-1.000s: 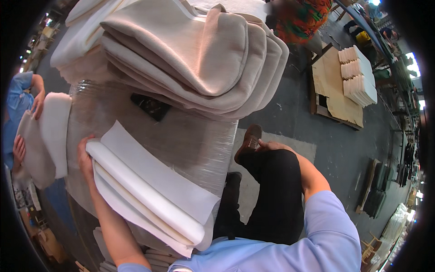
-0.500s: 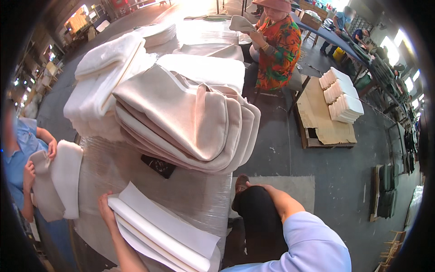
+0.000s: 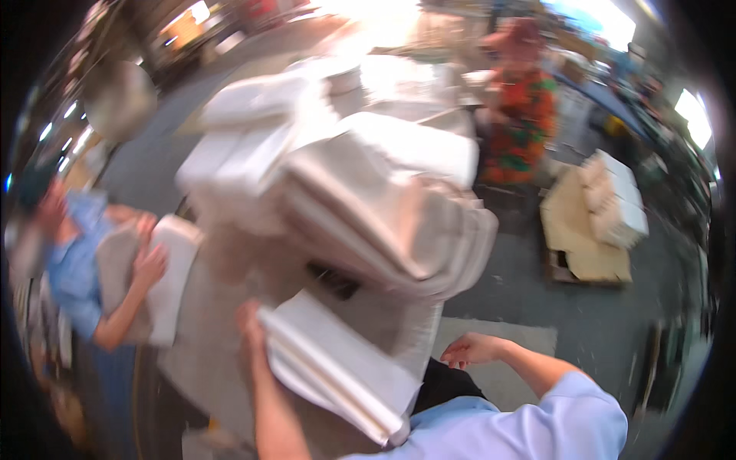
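Observation:
A white sheet bundle [image 3: 345,345], folded and partly rolled, lies slantwise on the plastic-covered table in front of me. My left hand [image 3: 251,322] is at its far left end, fingers closed about the edge, though motion smears them. Above my dark-trousered knee is my right hand [image 3: 471,349], its fingers loosely bent and apart, with nothing in them. Beyond the bundle rises a stack of beige padded fabric pieces [image 3: 368,207] with rounded corners. A small dark flat object [image 3: 334,280] lies between the stack and the bundle.
Thick white fleecy piles [image 3: 245,146] stand behind the beige stack. At left, a person in blue [image 3: 80,253] handles a beige-and-white piece [image 3: 175,268]. Another person in a patterned top [image 3: 521,123] is at the far side. White bundles [image 3: 613,195] rest on a cardboard-topped pallet [image 3: 571,230] at right.
The view has swung, so everything sits farther right and is blurred. My right hand has lifted off my knee. The left-hand person's hands have moved across the piece.

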The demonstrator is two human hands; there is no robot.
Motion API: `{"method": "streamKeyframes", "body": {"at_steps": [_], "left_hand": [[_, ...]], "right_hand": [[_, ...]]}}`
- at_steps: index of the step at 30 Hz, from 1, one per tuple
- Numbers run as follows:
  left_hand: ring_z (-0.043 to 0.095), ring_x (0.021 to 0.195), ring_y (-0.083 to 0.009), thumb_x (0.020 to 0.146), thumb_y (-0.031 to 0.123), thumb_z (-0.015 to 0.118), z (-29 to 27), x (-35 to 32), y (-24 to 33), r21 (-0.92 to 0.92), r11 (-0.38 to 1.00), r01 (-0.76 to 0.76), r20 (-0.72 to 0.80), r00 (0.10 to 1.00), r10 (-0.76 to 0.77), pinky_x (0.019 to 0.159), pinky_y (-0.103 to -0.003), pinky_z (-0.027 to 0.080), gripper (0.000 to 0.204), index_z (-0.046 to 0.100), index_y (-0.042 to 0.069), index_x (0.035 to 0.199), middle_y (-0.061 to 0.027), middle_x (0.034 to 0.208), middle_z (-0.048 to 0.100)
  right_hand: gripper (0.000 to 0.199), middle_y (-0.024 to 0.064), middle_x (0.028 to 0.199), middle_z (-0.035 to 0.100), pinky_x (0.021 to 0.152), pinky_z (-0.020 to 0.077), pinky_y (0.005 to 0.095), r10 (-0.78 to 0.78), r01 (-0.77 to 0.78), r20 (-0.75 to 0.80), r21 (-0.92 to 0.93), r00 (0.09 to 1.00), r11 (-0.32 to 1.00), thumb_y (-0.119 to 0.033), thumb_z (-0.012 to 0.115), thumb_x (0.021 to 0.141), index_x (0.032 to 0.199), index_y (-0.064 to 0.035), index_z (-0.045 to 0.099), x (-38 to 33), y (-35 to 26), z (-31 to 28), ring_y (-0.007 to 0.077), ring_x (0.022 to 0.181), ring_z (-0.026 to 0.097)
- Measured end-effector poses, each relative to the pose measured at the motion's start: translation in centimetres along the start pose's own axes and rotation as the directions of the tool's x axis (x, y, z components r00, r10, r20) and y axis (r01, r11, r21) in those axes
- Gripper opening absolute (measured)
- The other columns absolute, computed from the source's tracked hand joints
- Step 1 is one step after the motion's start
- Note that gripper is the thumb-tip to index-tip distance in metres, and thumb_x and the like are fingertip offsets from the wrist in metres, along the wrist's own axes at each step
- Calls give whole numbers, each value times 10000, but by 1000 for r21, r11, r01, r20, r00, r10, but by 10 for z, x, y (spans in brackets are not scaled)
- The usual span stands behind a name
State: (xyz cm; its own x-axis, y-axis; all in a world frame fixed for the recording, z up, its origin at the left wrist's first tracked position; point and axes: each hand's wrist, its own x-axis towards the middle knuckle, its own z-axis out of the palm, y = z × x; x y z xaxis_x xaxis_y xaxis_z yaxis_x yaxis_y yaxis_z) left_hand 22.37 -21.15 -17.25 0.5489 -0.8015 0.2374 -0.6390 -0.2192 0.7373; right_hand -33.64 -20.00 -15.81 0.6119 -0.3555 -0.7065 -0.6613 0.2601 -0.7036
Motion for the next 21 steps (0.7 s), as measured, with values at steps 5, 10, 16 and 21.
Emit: {"method": "streamKeyframes", "body": {"at_steps": [5, 10, 16, 21], "left_hand": [[606, 990, -169, 1113, 513, 409, 64, -13, 44, -651, 668, 362, 241, 932, -270, 890, -332, 502, 480, 662, 111, 1178, -30, 1079, 653], [621, 875, -143, 1127, 593, 236, 41, -22, 57, -820, 405, 404, 258, 894, -367, 790, -319, 532, 630, 645, 121, 1204, -18, 991, 642], [591, 1128, -230, 1146, 528, 226, 46, -21, 73, -903, 288, 318, 201, 907, -371, 1020, -395, 485, 620, 647, 80, 1226, -88, 1153, 648], [621, 1176, -262, 1121, 577, 245, 50, -28, 69, -745, 456, 486, 259, 842, -473, 1035, -403, 502, 673, 642, 57, 1279, -124, 1238, 668]], "right_hand": [[256, 40, 974, 725, 820, 544, 275, -404, 490, -285, 398, 869, 775, -145, 624, 1058, 1249, -1, 716, 37, -107, 15, 112, 874, 646], [359, 51, 1209, 692, 871, 520, 271, -772, 827, -301, 152, 561, 541, 5, 621, 1004, 1359, -33, 659, 135, -239, 18, 106, 975, 608], [458, 113, 1424, 638, 987, 532, 376, -856, 857, 31, -10, 516, 516, -19, 692, 920, 1374, -69, 672, 192, -305, 13, 210, 1134, 662], [335, 126, 1303, 717, 991, 524, 397, -864, 863, 138, -234, 485, 447, -164, 729, 888, 1205, -56, 751, 232, -307, 17, 295, 1119, 700]]}}
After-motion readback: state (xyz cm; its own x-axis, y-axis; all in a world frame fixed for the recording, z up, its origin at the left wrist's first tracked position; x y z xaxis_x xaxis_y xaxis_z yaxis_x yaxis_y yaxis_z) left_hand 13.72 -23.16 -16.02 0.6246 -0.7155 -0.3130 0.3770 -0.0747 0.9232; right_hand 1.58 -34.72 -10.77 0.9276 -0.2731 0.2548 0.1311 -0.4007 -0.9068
